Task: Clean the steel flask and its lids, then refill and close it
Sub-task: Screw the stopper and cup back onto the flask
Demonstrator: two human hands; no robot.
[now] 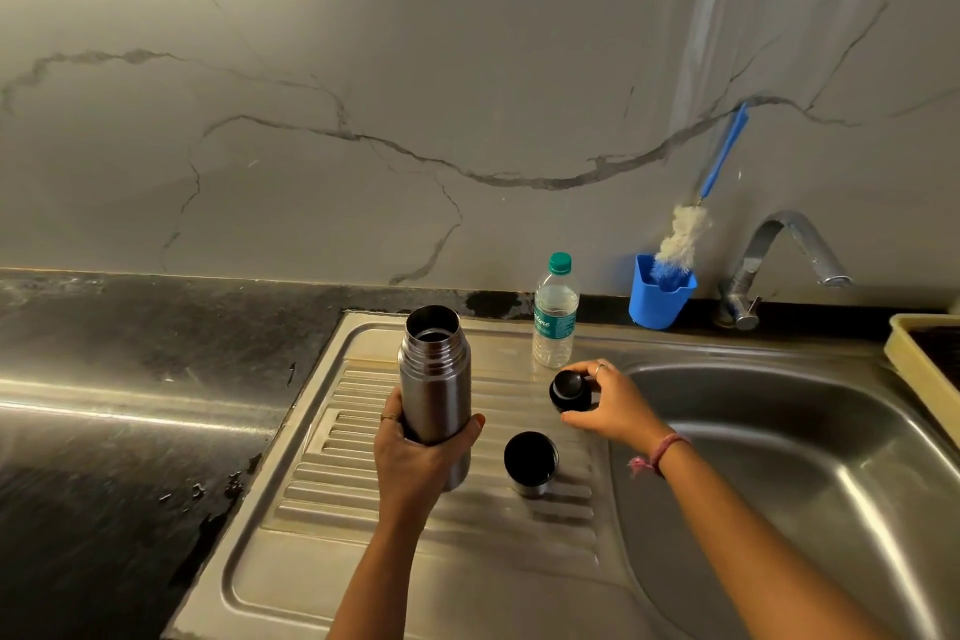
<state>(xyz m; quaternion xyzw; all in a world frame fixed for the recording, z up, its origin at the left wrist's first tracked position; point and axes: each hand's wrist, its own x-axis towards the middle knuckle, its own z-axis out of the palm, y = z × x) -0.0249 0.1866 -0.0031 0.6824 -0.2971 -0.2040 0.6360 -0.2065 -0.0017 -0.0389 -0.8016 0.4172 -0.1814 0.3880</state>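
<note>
A: The steel flask — where is it?

B: Upright over the ribbed drainboard, clasped around its lower body by the left hand. Thumb on one side, fingers wrapped round the other. Its mouth is open, the threaded neck bare above the grip.

A: And the other hand?

B: The right hand is curled over the black inner stopper, thumb and fingertips pinching its sides. The stopper sits low at the drainboard; whether it rests on the metal or is just lifted, I cannot tell.

A: Anything between the two grips?

B: The cup lid, standing mouth up on the ridges, nearer to me than the stopper and just right of the flask. No hand touches it.

A: Beyond the right hand's grip?

B: A plastic water bottle with a green cap stands just behind the stopper. Farther back and to the right, a blue cup holds a bottle brush leaning on the marble wall, with the tap beside it. The sink basin lies under the right forearm.
</note>
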